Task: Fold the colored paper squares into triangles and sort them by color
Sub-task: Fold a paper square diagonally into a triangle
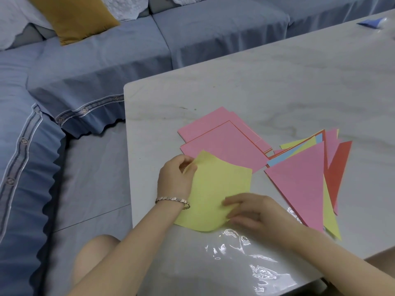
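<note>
Yellow paper square (215, 189): located at lower centre of frame, on the near-left part of the tabletop (256, 82). It is bent over on itself with no crease pressed in; a rounded bulge is seen along its lower edge.

Left hand (175, 178): clamped on the upper-left corner of the yellow sheet, which is pinched between thumb and fingers and lifted off the surface. A bracelet (171, 200) is worn at the wrist.

Right hand (258, 212): laid on the lower right part of the sheet, fingers (233, 202) extended and apart, nothing gripped. The outline is slightly blurred.

Pink squares (222, 135): an unfolded, loosely fanned stack just above the yellow sheet and partly overlapped by it.

Folded triangles (299, 180): a mixed pile at right of frame, with pink on top and yellow, blue and red showing beneath. Sorting by colour is judged not yet done.

Clear plastic wrapper (256, 263): lies along the lower edge of the frame, under the right forearm.

Handling (judged): the sheet is light, thin and limp enough to curve under its own spring, yet it will hold a sharp crease. It is expected to slide on the smooth tabletop unless pinned.

Hold (judged): opposite corners are best pinched and matched, then the diagonal pressed flat from the centre outward.

Surroundings: blue sofa (96, 82) at left and top; mustard cushion (72, 18) at upper left.
</note>
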A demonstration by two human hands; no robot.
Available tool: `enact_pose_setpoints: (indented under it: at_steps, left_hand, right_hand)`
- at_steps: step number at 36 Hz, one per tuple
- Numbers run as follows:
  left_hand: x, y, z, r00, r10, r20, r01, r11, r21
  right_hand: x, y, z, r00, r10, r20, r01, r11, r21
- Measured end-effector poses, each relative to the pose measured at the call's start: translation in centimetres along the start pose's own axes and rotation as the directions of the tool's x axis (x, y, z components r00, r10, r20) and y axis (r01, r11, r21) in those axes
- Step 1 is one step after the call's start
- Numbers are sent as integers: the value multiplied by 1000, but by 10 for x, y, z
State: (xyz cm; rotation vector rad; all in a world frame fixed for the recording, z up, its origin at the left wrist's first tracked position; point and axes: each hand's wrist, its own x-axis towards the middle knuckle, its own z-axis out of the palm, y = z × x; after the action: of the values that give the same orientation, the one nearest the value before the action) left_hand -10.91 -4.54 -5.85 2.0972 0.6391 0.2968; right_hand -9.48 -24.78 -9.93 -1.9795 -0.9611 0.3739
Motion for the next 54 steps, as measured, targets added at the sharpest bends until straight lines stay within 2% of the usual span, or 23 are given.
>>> enact_pose_setpoints:
  at_steps: [4, 6, 8, 14, 19, 22, 27, 31, 35, 41, 46, 54]
  left_hand:
    - [-16, 9, -7, 994, 87, 63, -82, 993, -81]
    - [-25, 16, -10, 988, 123, 97, -111, 987, -121]
    - [-33, 23, -14, 977, 164, 137, -145, 980, -135]
    - [-52, 37, -22, 940, 263, 215, -236, 961, -146]
    - [-60, 42, -22, 945, 246, 214, -198, 955, -222]
    - [-67, 46, -21, 957, 233, 170, -186, 949, -253]
    - [-75, 44, -11, 954, 298, 18, -288, 936, -204]
    - [-81, 42, -6, 952, 302, -57, -307, 924, -226]
    - [-87, 44, -5, 963, 258, -78, -270, 926, -265]
    - [-90, 45, -3, 956, 282, -81, -293, 913, -284]
    - [-90, 45, -4, 942, 329, -65, -335, 914, -230]
    - [-92, 44, -4, 972, 231, -36, -232, 933, -275]
  right_hand:
    - [8, -24, -15, 968, -16, -252, 36, 997, 72]
    - [13, -36, -24, 938, 32, -346, 7, 994, 112]
    - [16, -47, -32, 918, 118, -378, -44, 979, 198]
    - [17, -68, -45, 906, 282, -315, -134, 898, 419]
    - [16, -75, -43, 879, 354, -318, -193, 876, 443]
    - [14, -78, -40, 852, 414, -321, -211, 832, 513]
    - [13, -86, -34, 820, 470, -327, -224, 789, 573]
    - [12, -91, -32, 793, 494, -357, -193, 759, 622]
    - [9, -95, -31, 789, 483, -380, -187, 778, 599]
    - [7, -101, -31, 775, 489, -401, -195, 788, 584]
    - [7, -100, -31, 775, 502, -383, -203, 772, 603]
    - [7, -95, -28, 800, 493, -342, -268, 803, 532]
